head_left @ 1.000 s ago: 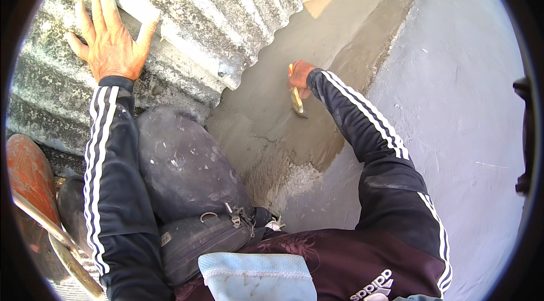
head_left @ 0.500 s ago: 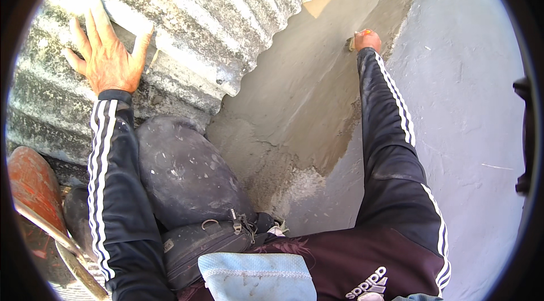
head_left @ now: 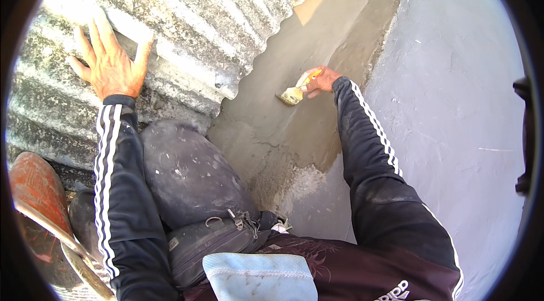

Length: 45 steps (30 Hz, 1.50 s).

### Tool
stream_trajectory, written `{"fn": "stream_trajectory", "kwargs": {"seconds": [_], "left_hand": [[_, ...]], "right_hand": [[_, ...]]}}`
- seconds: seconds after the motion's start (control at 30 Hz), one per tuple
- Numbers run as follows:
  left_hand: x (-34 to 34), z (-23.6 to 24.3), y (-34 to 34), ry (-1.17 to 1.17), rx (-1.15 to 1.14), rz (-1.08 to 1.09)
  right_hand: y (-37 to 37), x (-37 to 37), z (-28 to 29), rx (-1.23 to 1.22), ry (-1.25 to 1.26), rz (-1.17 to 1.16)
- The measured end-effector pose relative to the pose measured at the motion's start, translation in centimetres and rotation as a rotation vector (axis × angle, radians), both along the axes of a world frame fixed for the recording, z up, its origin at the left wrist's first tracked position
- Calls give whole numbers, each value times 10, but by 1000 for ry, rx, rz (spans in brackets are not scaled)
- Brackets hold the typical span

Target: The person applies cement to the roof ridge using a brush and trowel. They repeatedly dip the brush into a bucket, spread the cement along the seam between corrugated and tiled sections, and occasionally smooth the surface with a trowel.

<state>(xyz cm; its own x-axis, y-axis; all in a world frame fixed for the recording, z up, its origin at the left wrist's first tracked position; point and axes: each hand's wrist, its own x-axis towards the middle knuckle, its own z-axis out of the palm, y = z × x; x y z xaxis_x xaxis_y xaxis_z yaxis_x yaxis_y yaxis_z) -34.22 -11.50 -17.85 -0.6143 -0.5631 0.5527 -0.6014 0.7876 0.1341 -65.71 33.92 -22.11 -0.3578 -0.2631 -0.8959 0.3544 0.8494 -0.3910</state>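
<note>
My right hand (head_left: 323,80) grips a paintbrush (head_left: 292,95) by its yellow-orange handle. The bristles meet the wet grey mortar (head_left: 266,111) that fills the channel beside the roofing. On the left, my left hand (head_left: 116,68) lies spread on the weathered corrugated roof sheet (head_left: 187,34), fingers apart, holding nothing. The sheet's wavy edge overhangs the mortar strip. My bent knee in dark trousers (head_left: 190,170) sits between the two arms, close to the sheet's lower edge.
A smooth grey wall or slab (head_left: 442,102) runs along the right of the mortar. At the lower left stand an orange-red rounded object (head_left: 39,187) and wooden sticks (head_left: 54,230). A black waist bag (head_left: 212,247) and light blue cloth (head_left: 259,278) are at my body.
My right hand has come nearer and to the left across the mortar, and the brush now shows more plainly. My left hand stays on the roof sheet.
</note>
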Motion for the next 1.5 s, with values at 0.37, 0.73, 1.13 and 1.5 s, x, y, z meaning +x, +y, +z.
{"fn": "stream_trajectory", "kwargs": {"seconds": [0.37,0.73,1.13,1.5], "left_hand": [[0,5,2,22,11,-27],[2,5,1,-43,37,-3],[5,10,1,-42,56,-18],[58,71,76,-17,456,-317]], "right_hand": [[24,-103,-20,-161,517,-188],[-10,-80,-7,-93,411,-107],[-11,19,12,-107,78,-49],[4,28,-16,65,894,86]]}}
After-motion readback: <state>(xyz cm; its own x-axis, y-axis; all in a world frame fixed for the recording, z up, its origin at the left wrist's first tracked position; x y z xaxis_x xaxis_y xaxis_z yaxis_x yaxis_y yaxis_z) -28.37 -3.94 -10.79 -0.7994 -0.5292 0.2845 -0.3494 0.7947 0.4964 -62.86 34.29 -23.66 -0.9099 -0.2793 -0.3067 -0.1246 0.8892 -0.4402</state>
